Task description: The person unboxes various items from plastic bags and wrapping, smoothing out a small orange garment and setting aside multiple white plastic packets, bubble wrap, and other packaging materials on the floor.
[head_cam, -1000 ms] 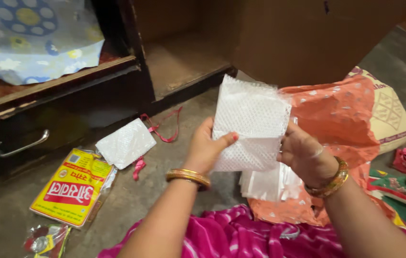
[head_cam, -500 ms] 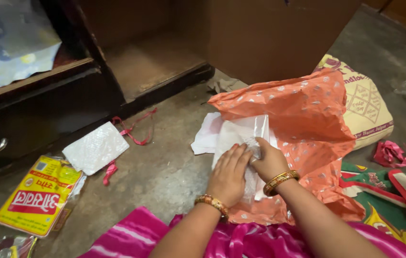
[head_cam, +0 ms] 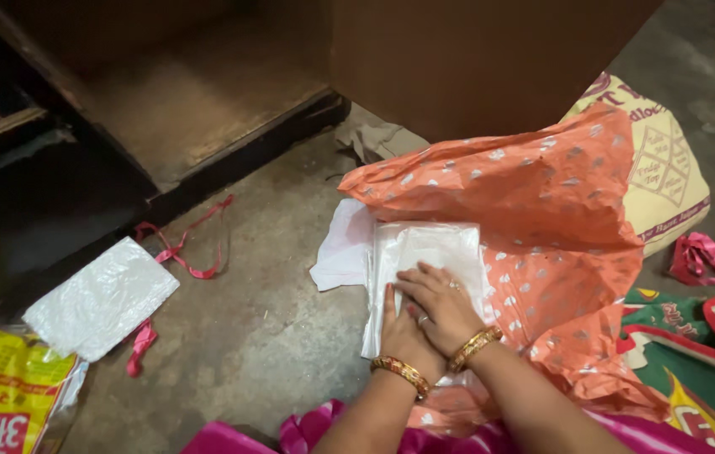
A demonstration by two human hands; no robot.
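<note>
Head view: the right hand [head_cam: 440, 304] lies spread flat over the left hand [head_cam: 401, 335], both pressing the stack of white packets [head_cam: 424, 256] onto the orange cloth [head_cam: 542, 202] on the floor [head_cam: 265, 311]. Step in hand appears to be flattening; wrapping would require free hands.

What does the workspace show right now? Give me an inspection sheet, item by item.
Surface: bare grey concrete floor.
Job's things: stack of white packets lying on orange dotted cloth.
Clutter: white packet, pink ribbon, yellow pouch, printed sack, crumpled pink wrapper.
Grippers: left hand and right hand pressed flat on the stack, right over left.
Cables: nothing seen.
Surroundings: open wooden cabinet, pink garment.
</note>
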